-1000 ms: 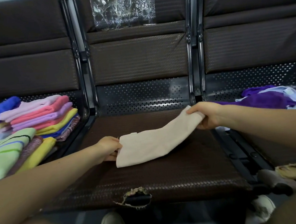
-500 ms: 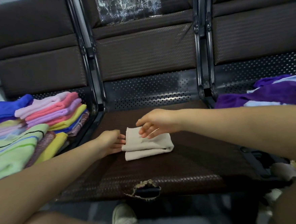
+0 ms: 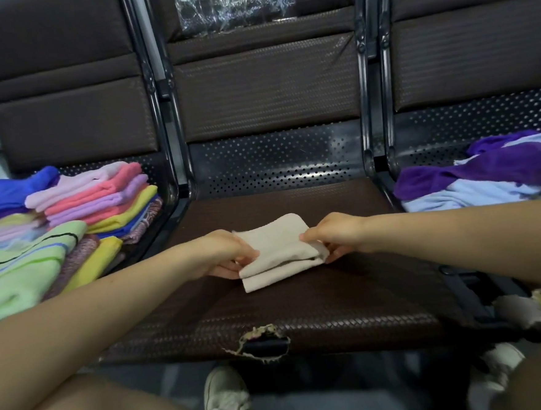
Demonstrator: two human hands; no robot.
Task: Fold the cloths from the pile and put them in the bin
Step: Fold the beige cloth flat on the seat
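A cream cloth [image 3: 278, 249], folded to a small rectangle w/ abt 2 layers seen at its near edge, is held on the middle seat [image 3: 302, 308] of a brown bench. It is pinched at its left end by the left hand [image 3: 224, 256] and at its right end by the right hand [image 3: 332, 235]; both grips are closed on the cloth, thumbs on top, fingers under the edges. The cloth is partly resting on the seat pad, its right side slightly raised.

Progress, judged from the layout: a good share seems done. On the left seat, a stack of folded cloths [image 3: 102, 200] is seen in pink, lilac, yellow & blue, w/ a striped green cloth [image 3: 24, 270] and more folded pieces in front. On the right seat, an unfolded pile [image 3: 478, 180] of purple & pale blue cloths is left, maybe 3 or more pieces; exact count can't be told.

No bin is seen in view, so whether the left stack sits in 1 can't be told. The current cloth looks nearly finished: 1 more fold or a squaring-up is probably needed, then it is to be moved to the folded side.

A torn patch [image 3: 263, 343] is seen at the seat's front edge, well apart from the cloth.
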